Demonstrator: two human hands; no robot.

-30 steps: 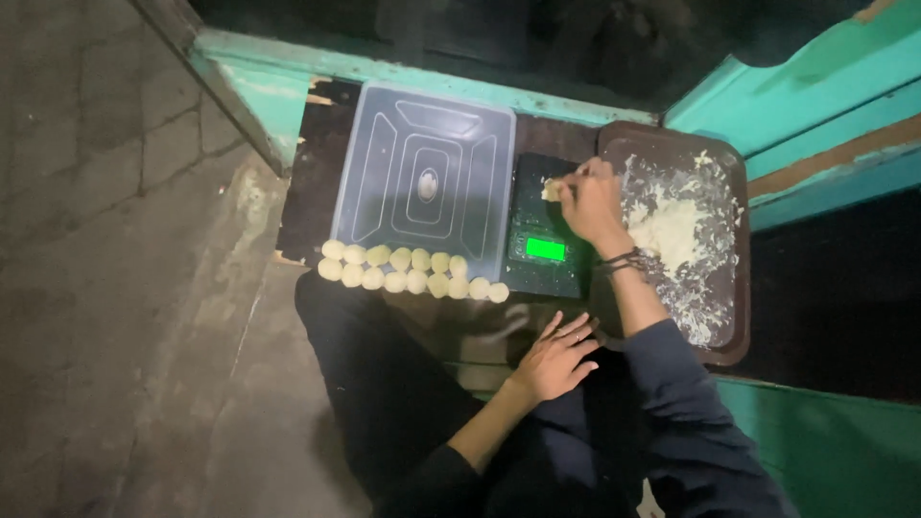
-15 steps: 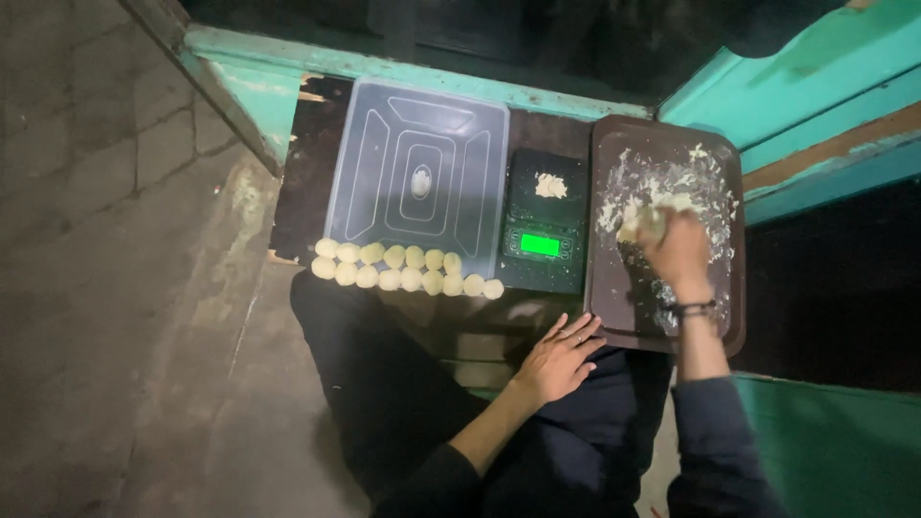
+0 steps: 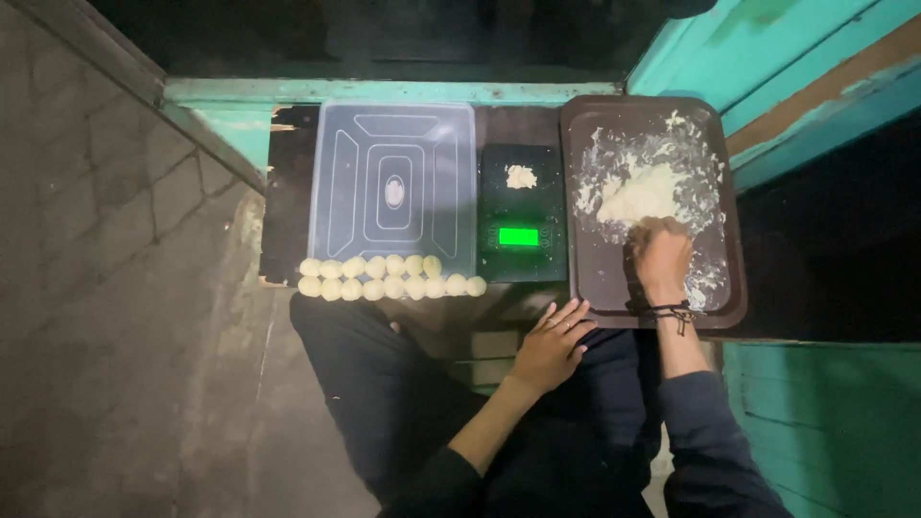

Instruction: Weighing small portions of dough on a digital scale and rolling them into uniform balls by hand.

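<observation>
Right hand (image 3: 662, 257) is digging curled fingers into the dough pile (image 3: 641, 197) on the brown tray (image 3: 587, 278), right of frame; left hand (image 3: 551, 343) is lying flat at centre, fingers spread.

Right hand back in the dough

A second ago the right hand (image 3: 662, 261) was over the scale (image 3: 523, 213), at the small dough piece (image 3: 521, 176); it let that piece go, crossed to the brown tray (image 3: 595, 278) and now digs its fingers into the dough heap (image 3: 638, 197) (the camera view has drifted slightly too)
</observation>
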